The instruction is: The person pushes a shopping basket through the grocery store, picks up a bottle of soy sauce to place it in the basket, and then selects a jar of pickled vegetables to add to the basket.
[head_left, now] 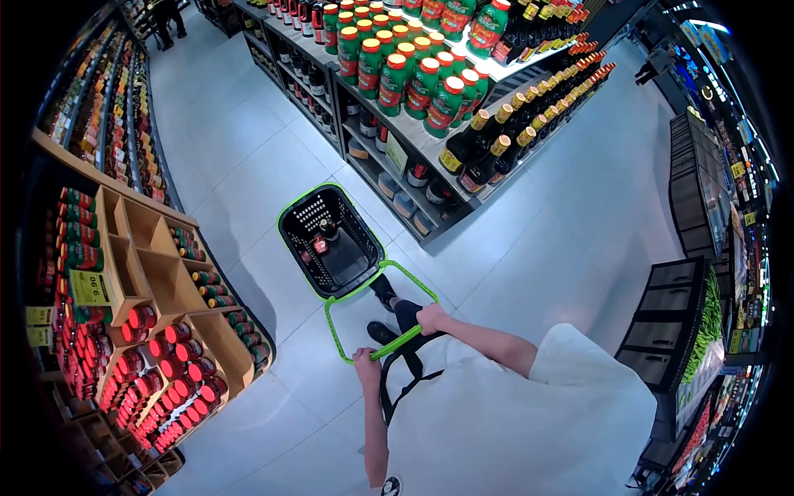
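Observation:
A black shopping basket (303, 269) with a lime-green rim stands on the floor in front of my feet. Its long green handle (397, 341) is pulled out toward my body. My left hand (364, 357) is closed around one end of the grip bar, and my right hand (430, 319) is wrapped around the other end. Inside the basket lie a dark bottle (329, 229) and a small red-and-white item (320, 245) whose kind I cannot make out. My dark shoe (381, 333) is just behind the basket.
A display island (389, 178) ahead carries green bottles (445, 106) and dark yellow-capped bottles (486, 165). To the left stands a wooden shelf (157, 273) with red-lidded jars (188, 350). Dark cabinets (662, 322) line the right. Another person (165, 21) stands far off at upper left.

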Motion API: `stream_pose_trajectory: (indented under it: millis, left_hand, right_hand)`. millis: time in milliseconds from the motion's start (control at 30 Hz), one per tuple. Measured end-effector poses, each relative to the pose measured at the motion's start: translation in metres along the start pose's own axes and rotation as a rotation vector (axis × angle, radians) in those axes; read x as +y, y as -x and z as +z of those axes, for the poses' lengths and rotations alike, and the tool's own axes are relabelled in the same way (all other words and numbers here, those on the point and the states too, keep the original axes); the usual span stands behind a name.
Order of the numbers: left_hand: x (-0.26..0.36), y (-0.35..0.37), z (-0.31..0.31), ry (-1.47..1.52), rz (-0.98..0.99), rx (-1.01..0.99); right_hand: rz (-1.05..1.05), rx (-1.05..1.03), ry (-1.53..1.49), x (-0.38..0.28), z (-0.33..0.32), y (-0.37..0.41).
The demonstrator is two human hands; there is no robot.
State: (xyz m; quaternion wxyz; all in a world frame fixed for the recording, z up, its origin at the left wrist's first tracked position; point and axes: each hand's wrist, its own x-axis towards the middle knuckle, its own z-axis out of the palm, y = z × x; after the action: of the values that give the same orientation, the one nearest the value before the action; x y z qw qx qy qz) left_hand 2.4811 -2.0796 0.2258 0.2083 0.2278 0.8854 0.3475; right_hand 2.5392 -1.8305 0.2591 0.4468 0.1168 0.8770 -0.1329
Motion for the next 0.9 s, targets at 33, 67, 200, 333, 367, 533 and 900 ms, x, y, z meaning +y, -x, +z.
stream_pose_trajectory:
  millis: [33, 67, 200, 333, 367, 533, 900]
  left_hand:
    - [0.000, -0.006, -0.004, -0.010, -0.007, -0.003]
    - [0.000, -0.013, -0.007, -0.028, -0.017, -0.001]
    - [0.001, -0.056, -0.029, -0.134, -0.027, 0.027]
    - [0.004, -0.101, -0.049, -0.231, -0.056, 0.064]
    - [0.005, -0.112, -0.053, -0.231, -0.095, 0.090]
    - [0.015, -0.156, -0.069, -0.285, -0.139, 0.133]
    - [0.020, -0.201, -0.069, -0.357, -0.234, 0.050]
  right_hand:
    - [-0.010, -0.004, -0.006, -0.002, -0.011, -0.001]
    - [-0.023, -0.008, -0.022, -0.002, -0.023, -0.004]
    - [-0.115, -0.035, -0.060, -0.004, -0.061, -0.030]
    - [-0.182, -0.025, -0.077, -0.006, -0.092, -0.065]
    - [-0.194, -0.015, -0.086, -0.006, -0.105, -0.068]
    - [-0.262, 0.007, -0.093, -0.002, -0.155, -0.083]
    - [-0.239, 0.063, -0.124, 0.013, -0.172, -0.126]
